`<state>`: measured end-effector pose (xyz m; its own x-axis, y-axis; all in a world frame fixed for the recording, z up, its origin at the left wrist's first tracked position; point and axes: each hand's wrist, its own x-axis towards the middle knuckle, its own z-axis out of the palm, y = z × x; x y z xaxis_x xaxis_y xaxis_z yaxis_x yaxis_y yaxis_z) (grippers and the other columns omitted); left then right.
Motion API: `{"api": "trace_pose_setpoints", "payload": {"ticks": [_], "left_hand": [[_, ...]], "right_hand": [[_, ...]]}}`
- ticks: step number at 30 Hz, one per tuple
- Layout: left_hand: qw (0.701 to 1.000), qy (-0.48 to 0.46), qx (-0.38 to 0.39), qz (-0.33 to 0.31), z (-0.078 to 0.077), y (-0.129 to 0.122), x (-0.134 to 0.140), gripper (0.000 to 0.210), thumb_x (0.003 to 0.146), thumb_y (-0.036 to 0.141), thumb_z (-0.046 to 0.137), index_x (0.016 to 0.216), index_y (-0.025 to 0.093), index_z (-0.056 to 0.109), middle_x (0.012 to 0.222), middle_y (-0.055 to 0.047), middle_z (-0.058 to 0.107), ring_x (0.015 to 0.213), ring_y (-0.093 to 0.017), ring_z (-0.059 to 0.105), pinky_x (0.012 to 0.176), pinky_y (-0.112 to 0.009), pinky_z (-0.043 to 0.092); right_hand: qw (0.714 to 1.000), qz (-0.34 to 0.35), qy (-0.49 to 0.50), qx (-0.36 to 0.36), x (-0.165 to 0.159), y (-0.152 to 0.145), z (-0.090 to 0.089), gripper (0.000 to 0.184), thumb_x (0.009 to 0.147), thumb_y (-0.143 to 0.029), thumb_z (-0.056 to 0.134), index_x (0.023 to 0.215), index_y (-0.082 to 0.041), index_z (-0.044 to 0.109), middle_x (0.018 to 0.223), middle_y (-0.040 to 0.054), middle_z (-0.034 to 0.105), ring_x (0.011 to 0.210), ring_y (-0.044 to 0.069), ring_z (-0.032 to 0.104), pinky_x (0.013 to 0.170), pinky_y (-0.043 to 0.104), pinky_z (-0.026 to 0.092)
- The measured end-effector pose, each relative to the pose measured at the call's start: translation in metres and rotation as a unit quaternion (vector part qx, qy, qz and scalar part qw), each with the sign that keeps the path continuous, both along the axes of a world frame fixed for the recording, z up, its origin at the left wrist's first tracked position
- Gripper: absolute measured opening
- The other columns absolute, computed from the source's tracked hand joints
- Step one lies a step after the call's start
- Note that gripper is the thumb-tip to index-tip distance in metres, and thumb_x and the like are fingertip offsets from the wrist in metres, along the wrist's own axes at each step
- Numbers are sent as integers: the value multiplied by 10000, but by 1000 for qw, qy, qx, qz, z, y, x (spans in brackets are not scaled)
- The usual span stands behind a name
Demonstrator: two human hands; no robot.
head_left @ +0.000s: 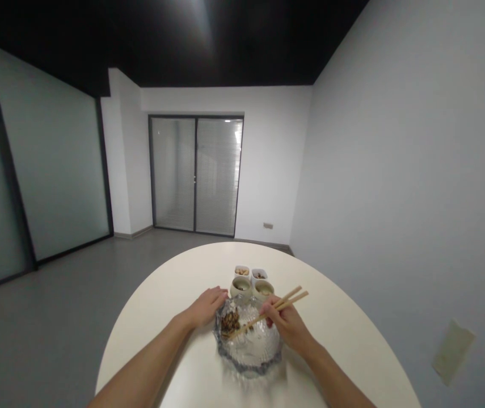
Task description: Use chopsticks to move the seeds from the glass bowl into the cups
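Observation:
A clear glass bowl (pixel 263 348) with a scalloped rim stands near the front of the round table. Small brown, mixed pieces (pixel 230 322), whose kind I cannot make out, lie heaped on its left side, with a few more near the middle. My right hand (pixel 283 322) grips a pair of wooden chopsticks (pixel 289 297) over the bowl's right side; their tips reach down to the heap. My left hand (pixel 209 305) lies at the bowl's upper left edge, fingers stretched out and holding nothing.
Behind the bowl stand two beige cups (pixel 241 285) and two small white dishes (pixel 242 271), one with pale pieces, the other with dark ones. They sit on a cream round table (pixel 174 277). A white wall (pixel 395 198) rises to the right; glass doors (pixel 195 175) are at the back.

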<state>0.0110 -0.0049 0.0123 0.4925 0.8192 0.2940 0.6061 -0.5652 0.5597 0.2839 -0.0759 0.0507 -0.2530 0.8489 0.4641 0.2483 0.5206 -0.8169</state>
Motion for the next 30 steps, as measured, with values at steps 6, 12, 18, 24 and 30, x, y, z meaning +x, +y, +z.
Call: {"api": "trace_pose_setpoints", "payload": {"ticks": [6,12,18,24,30], "left_hand": [[1000,6,-1,1,-3,1,0,649,1106,532,192,1273,193,719,1340,-118,715,1264,-301,593,1156,-422,399],[1000,0,0,-9,-5,3,-2,613,1115,523,215,1273,211,719,1337,-100,723,1255,-284,593,1158,-428,402],[1000,-2,-12,1,-6,3,-1,593,1105,528,234,1286,233,715,1387,-85,704,1298,-292,574,1182,-437,372],[1000,-9,-9,0,-3,1,0,613,1104,553,218,1211,238,733,1302,-80,738,1223,-287,604,1143,-429,406],[1000,2,-10,-5,-5,3,0,621,1108,550,197,1222,225,714,1301,-86,725,1224,-275,594,1146,-417,396]], "right_hand": [[999,-22,-20,41,4,4,8,572,945,-701,599,678,-204,693,653,31,620,655,197,576,632,304,455],[995,-64,-26,76,19,14,11,508,928,-651,658,706,-202,737,702,52,662,676,214,611,632,315,462],[994,-75,23,77,18,10,13,495,915,-653,690,700,-208,716,673,45,666,642,209,610,600,310,472],[992,2,-43,123,3,1,14,418,960,-572,688,746,-218,748,746,53,722,707,208,634,679,323,487],[995,-38,-56,68,19,1,20,414,924,-549,721,698,-203,735,665,34,681,623,186,589,590,296,434]]}}
